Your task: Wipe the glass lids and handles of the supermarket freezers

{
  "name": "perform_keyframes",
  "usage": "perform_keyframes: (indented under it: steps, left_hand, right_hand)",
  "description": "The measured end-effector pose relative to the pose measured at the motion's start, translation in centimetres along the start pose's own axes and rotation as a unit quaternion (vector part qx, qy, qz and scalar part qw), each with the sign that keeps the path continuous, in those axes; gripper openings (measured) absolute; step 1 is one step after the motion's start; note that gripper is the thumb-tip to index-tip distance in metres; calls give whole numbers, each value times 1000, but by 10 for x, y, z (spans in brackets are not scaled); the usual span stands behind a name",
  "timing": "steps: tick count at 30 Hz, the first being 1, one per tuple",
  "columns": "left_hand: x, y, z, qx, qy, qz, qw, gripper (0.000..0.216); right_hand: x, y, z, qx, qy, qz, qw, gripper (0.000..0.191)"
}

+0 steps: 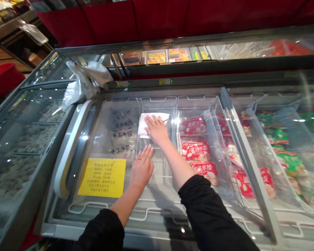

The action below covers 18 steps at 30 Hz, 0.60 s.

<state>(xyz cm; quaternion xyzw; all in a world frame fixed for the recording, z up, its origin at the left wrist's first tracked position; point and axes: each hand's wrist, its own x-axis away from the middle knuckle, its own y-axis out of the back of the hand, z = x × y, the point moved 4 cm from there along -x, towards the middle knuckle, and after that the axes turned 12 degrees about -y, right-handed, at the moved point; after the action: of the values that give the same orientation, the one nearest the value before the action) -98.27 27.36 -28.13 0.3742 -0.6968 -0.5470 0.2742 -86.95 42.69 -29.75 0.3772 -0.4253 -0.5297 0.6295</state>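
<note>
I look down on a chest freezer with a sliding glass lid (157,104). My right hand (157,129) lies flat, fingers together and stretched out, pressing a white cloth (142,122) against the glass. My left hand (142,168) rests flat on the glass closer to me, fingers straight, with a ring on one finger and nothing in it. Both forearms are bare below black sleeves. Under the glass sit wire baskets: red dumpling bags (196,148) to the right of my hands, clear bags with black lettering (121,134) to the left.
A yellow notice (102,177) is stuck on the glass at the lower left. A crumpled white plastic bag (85,82) lies on the freezer's far left corner. Another glass-lidded freezer (23,139) stands at the left. Green and red packets (288,153) fill baskets at the right.
</note>
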Motion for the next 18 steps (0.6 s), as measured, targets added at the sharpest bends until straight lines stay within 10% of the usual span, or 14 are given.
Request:
perform_keyframes:
  steps: [10, 18]
  left_hand:
    - [-11, 8, 19, 103, -11, -13, 995, 59]
    - [-122, 3, 88, 54, 12, 0, 998, 60]
  right_hand:
    - [60, 73, -227, 93, -280, -18, 955, 67]
    - [85, 70, -248, 44, -395, -98, 912, 68]
